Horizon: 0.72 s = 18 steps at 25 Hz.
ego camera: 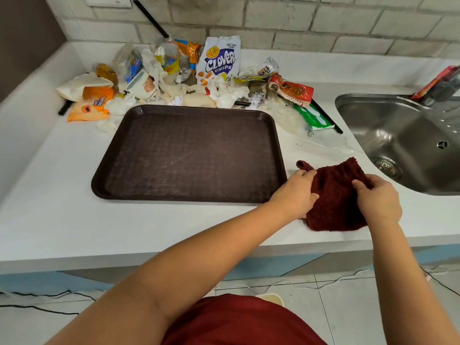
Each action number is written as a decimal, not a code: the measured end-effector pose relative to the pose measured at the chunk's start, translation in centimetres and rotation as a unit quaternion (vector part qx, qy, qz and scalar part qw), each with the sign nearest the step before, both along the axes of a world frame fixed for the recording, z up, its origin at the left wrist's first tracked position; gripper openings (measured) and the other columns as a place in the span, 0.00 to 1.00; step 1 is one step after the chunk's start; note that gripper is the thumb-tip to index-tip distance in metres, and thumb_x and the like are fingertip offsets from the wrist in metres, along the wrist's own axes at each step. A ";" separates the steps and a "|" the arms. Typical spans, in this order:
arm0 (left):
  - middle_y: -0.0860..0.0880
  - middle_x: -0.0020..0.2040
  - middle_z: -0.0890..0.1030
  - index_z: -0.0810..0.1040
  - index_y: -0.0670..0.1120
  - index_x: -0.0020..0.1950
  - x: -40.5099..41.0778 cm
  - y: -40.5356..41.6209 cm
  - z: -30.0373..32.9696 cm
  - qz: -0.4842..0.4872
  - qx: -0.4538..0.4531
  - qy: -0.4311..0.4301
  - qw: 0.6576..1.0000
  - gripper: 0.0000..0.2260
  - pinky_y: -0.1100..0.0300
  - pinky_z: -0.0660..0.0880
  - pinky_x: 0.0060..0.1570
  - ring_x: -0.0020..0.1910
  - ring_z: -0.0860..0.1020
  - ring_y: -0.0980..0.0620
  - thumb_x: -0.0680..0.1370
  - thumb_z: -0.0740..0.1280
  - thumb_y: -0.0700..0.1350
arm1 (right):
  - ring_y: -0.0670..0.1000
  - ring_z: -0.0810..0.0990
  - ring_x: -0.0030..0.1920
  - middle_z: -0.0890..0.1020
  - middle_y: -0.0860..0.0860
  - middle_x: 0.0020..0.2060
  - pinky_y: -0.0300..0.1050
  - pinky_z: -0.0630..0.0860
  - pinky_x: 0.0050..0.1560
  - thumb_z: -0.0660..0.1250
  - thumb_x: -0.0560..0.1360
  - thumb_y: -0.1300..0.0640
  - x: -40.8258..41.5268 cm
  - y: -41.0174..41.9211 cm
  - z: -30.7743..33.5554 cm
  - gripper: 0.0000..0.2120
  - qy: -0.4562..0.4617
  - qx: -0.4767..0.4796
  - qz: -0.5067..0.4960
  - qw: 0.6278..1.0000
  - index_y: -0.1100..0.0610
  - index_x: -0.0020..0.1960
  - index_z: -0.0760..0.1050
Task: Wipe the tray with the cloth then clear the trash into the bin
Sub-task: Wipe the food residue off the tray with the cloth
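Note:
A dark brown tray lies flat on the white counter with nothing on it. Just right of the tray a dark red cloth rests on the counter near the front edge. My left hand grips the cloth's left side, and my right hand grips its right side. Behind the tray a heap of trash spreads along the back of the counter: a white Clover Chips bag, orange snack wrappers, crumpled tissues and a red wrapper. No bin is in view.
A steel sink is set into the counter at the right, with a red packet behind it. A clear plastic film lies between tray and sink. Black straws lean against the brick wall. Cables run over the floor below.

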<state>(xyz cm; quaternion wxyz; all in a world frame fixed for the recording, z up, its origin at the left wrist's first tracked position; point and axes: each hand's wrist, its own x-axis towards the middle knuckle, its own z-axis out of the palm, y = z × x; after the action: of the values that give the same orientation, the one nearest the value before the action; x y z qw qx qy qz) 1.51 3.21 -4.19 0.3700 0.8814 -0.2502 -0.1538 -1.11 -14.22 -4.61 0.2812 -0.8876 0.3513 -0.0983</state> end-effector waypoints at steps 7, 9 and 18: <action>0.41 0.62 0.68 0.74 0.36 0.60 -1.3 -1.4 -0.1 -0.022 0.233 -0.172 0.957 0.13 0.54 0.74 0.49 0.59 0.70 0.43 0.77 0.57 0.32 | 0.65 0.68 0.60 0.73 0.61 0.60 0.58 0.68 0.56 0.65 0.74 0.61 0.1 0.0 -1.4 0.16 0.000 -0.146 0.077 0.986 0.59 0.62 0.73; 0.40 0.60 0.71 0.73 0.37 0.60 -1.3 -1.4 0.0 -0.033 0.231 -0.139 0.962 0.14 0.53 0.74 0.51 0.58 0.73 0.43 0.77 0.57 0.32 | 0.64 0.69 0.60 0.73 0.61 0.60 0.55 0.69 0.57 0.61 0.75 0.64 0.3 0.3 -1.4 0.16 0.011 -0.117 0.094 0.989 0.61 0.63 0.73; 0.47 0.68 0.71 0.72 0.47 0.68 1.1 8.6 5.1 0.084 0.048 -0.040 0.995 0.19 0.57 0.70 0.64 0.61 0.75 0.47 0.76 0.64 0.46 | 0.64 0.73 0.55 0.74 0.58 0.59 0.54 0.70 0.57 0.63 0.73 0.61 2.1 5.7 0.9 0.14 -0.055 -0.116 0.167 0.978 0.59 0.58 0.76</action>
<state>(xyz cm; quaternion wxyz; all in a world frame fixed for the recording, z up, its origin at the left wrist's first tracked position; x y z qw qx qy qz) 2.64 11.77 0.91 0.3290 0.9214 -0.1819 -0.0988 0.96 -8.48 -3.75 0.2077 -0.9535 0.1686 -0.1390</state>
